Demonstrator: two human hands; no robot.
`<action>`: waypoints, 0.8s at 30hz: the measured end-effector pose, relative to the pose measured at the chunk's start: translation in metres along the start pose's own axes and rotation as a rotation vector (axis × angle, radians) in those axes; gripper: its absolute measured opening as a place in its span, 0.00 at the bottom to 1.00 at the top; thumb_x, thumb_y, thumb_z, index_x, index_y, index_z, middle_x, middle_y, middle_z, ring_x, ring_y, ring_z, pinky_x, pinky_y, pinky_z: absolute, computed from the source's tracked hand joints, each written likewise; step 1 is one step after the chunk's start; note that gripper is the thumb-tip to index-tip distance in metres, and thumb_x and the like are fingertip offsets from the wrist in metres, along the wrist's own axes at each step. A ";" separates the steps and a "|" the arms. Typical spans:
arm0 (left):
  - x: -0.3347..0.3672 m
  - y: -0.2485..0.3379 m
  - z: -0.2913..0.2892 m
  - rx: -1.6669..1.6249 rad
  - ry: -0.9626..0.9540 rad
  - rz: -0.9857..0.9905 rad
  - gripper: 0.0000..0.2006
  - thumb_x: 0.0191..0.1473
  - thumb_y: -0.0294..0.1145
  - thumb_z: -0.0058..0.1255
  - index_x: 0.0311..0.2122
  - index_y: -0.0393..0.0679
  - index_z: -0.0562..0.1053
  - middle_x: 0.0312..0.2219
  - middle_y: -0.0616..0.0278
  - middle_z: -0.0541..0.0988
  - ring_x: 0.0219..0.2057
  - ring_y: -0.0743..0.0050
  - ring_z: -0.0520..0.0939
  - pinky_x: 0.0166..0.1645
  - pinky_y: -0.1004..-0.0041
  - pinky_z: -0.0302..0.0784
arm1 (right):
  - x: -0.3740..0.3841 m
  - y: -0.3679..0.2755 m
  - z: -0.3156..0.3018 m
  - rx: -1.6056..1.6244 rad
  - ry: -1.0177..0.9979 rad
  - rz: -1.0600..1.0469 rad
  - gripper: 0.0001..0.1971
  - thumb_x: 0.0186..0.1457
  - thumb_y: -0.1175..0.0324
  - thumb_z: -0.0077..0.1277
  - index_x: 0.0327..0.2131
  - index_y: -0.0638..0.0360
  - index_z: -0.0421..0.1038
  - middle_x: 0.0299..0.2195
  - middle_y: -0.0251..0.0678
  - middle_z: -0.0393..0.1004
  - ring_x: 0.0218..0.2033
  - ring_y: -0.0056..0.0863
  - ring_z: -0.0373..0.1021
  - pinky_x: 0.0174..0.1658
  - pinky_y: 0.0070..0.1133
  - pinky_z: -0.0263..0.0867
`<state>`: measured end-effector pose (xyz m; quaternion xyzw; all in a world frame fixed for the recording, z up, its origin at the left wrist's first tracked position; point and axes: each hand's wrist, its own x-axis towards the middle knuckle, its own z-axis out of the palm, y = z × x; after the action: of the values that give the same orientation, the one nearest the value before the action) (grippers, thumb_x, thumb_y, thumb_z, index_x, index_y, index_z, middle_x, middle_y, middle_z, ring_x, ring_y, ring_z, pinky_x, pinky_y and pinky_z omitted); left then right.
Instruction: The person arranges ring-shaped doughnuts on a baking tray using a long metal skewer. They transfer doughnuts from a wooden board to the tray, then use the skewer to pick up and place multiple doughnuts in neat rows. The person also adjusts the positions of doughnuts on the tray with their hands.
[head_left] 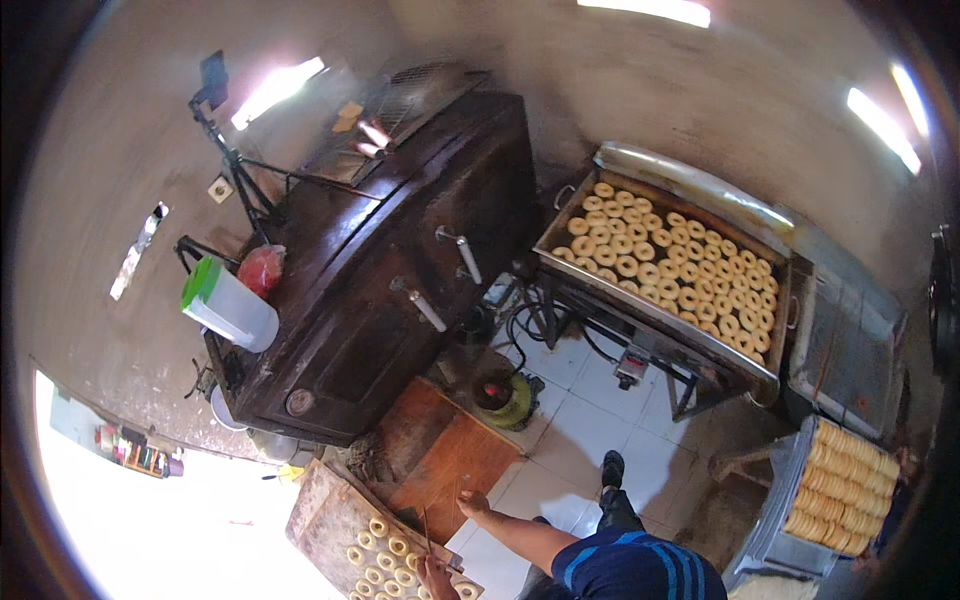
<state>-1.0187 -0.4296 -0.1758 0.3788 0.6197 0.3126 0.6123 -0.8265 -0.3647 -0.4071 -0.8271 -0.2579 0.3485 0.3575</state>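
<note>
From the lower edge my left hand (434,577) comes up at the right side of a worn board (320,510) bearing rows of pale dough rings (385,562). Its fingers are closed around a thin stick (427,528) that points upward. My right arm, in a dark blue sleeve with light stripes, reaches across to the left. At its end my right hand (473,504) is closed, just past the board's corner and above a reddish-brown panel (455,460); whatever it pinches is too small to make out.
A wide pan (660,300) of ring doughnuts stands on a metal frame at back right. Beside it lies a grey metal tray (845,330). Stacked rings fill a rack (840,490) at right. A green gas cylinder (505,400) stands on tiles near a dark oven cabinet (380,270).
</note>
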 end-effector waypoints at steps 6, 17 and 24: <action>-0.035 0.046 0.083 -0.079 0.012 0.004 0.11 0.71 0.40 0.51 0.53 0.51 0.74 0.32 0.74 0.68 0.30 0.85 0.69 0.31 0.74 0.67 | -0.082 0.053 -0.147 0.140 -0.440 0.038 0.16 0.64 0.55 0.53 0.43 0.54 0.82 0.31 0.42 0.85 0.31 0.43 0.84 0.39 0.36 0.81; -0.035 0.035 0.360 0.198 -0.563 0.289 0.11 0.74 0.37 0.45 0.53 0.46 0.76 0.39 0.69 0.78 0.34 0.78 0.74 0.34 0.75 0.67 | -0.238 0.192 -0.764 -0.103 1.417 0.335 0.06 0.67 0.62 0.55 0.41 0.50 0.76 0.35 0.45 0.82 0.38 0.54 0.80 0.42 0.48 0.74; -0.111 0.035 0.537 0.404 -0.759 0.273 0.06 0.74 0.37 0.49 0.48 0.51 0.75 0.29 0.77 0.69 0.25 0.89 0.67 0.25 0.77 0.62 | -0.346 0.415 -1.015 -0.512 1.575 0.945 0.14 0.57 0.69 0.62 0.47 0.54 0.76 0.45 0.44 0.81 0.49 0.48 0.77 0.49 0.45 0.75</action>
<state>-0.4853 -0.5475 -0.1175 0.6568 0.3442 0.1020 0.6632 -0.1959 -1.2698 -0.0825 -0.8961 0.3495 -0.2673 0.0589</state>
